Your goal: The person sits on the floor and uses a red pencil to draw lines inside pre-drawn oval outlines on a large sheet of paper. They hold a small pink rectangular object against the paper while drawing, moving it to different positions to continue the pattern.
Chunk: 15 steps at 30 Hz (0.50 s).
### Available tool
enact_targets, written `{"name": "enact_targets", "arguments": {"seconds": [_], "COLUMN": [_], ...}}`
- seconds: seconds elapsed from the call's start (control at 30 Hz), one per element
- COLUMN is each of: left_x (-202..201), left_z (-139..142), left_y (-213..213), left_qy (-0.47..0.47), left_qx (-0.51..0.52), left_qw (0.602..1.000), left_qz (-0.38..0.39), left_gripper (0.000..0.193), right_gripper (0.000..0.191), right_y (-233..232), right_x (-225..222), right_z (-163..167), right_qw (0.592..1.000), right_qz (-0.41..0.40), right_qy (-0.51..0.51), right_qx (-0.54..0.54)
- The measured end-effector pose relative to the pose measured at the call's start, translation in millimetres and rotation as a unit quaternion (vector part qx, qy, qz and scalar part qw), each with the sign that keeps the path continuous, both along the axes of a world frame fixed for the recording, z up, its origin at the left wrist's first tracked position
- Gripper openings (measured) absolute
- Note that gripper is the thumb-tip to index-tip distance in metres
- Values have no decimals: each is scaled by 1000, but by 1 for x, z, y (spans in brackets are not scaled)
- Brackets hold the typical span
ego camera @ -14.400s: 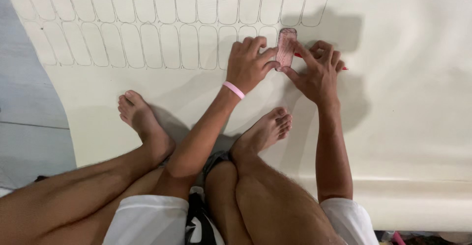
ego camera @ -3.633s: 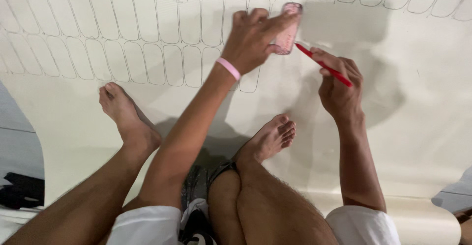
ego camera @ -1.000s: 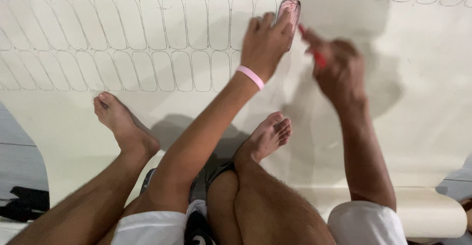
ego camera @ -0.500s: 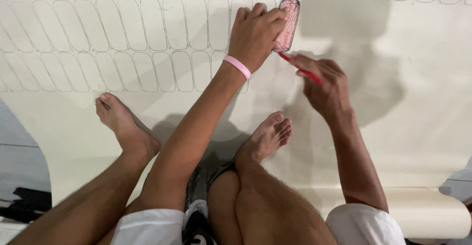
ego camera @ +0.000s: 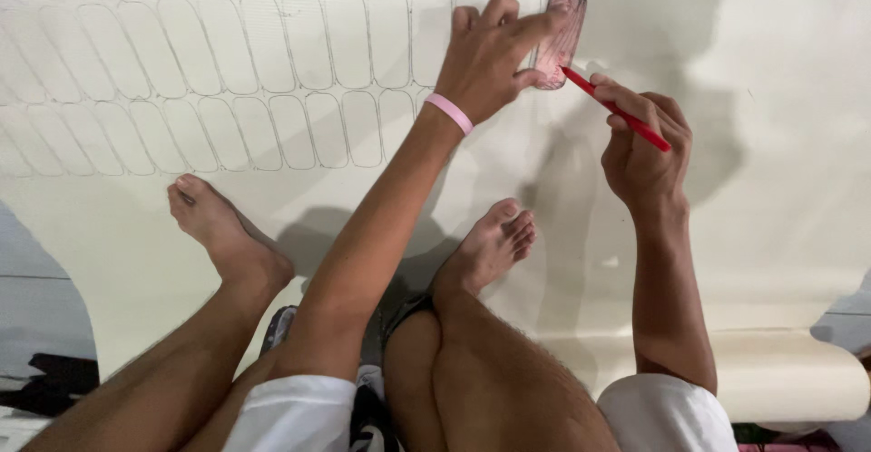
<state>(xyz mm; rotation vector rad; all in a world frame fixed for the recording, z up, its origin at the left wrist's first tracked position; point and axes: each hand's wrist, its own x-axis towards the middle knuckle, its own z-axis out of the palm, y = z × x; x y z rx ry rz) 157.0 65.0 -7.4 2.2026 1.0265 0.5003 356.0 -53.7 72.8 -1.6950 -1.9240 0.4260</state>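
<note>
Big cream sheet (ego camera: 780, 234) of smooth, matte material covers nearly the whole floor, its near edge curled into a thick roll (ego camera: 789, 375) at lower right; a strip of grey floor (ego camera: 36, 298) shows at left. Across the sheet's upper part run rows of pencilled outlines (ego camera: 272, 71), each a rounded, slightly tapered oblong, packed side by side w/ thin grey lines. The person sits on the sheet w/ bare legs out front: left foot (ego camera: 218, 230) flat at left, right foot (ego camera: 490, 248) near centre, white shorts (ego camera: 290, 411) at the bottom edge. Left hand (ego camera: 494, 57), w/ a soft pink wristband (ego camera: 451, 113), presses down on a small translucent pinkish template (ego camera: 561, 39), same rounded oblong shape as the outlines, lying flat on the sheet at top centre-right, end of the drawn row; fingers spread on it, grip pinning it rather than wrapped round it. Right hand (ego camera: 644, 148) just beside, to the right, grip closed round a slim red pen (ego camera: 617, 109) held slanted, its tip touching the template's lower right edge. Shadows of both arms fall soft on the sheet.
</note>
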Motion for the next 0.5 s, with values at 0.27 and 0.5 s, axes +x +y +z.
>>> {"name": "enact_targets", "arguments": {"seconds": [0.27,0.5], "left_x": [-12,-12], "left_z": [1,1], "left_y": [5,5], "left_qy": [-17,-15], "left_qx": [10,20], "left_qw": [1000,1000], "left_qz": [-5,1], "left_gripper": [77,76], "right_gripper": [13,11], "right_y": [-15,-20], "right_x": [6,12], "right_z": [-2,-7], "right_qw": [999,998], "right_qz": [-30,-44], "right_qy": [10,4], "right_qx": [-30,-34]}}
